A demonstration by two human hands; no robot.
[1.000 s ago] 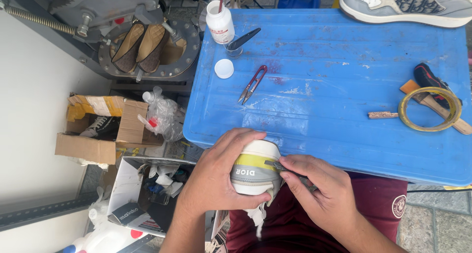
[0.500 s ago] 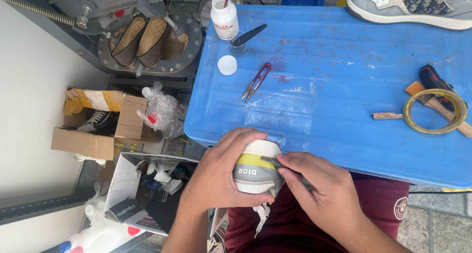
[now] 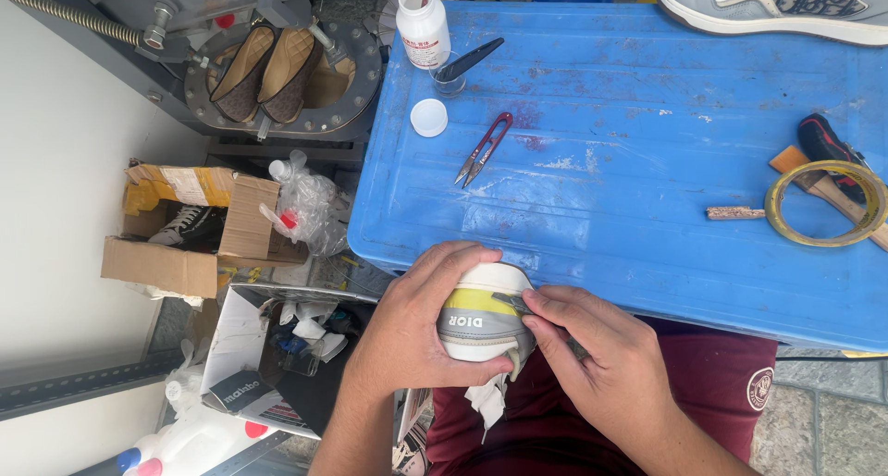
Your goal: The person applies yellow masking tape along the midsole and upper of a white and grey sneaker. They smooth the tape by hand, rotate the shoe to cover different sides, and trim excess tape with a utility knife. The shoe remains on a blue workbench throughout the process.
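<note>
Scuffed blue plastic lid [image 3: 647,189]; matt brown cardboard box [image 3: 199,235].

White-grey-yellow shoe heel [image 3: 481,314], upright over lap

Snips [image 3: 484,148] lie on the table [image 3: 647,208], right of a cap [image 3: 428,118]. Bottle [image 3: 423,24] stands behind the cap. Tape roll [image 3: 825,204] lies at the right edge; sneaker [image 3: 777,4] behind it.

Shoe [image 3: 481,321] – white, yellow band, grey heel; table [image 3: 647,189] – blue; snips [image 3: 485,148] red.
</note>
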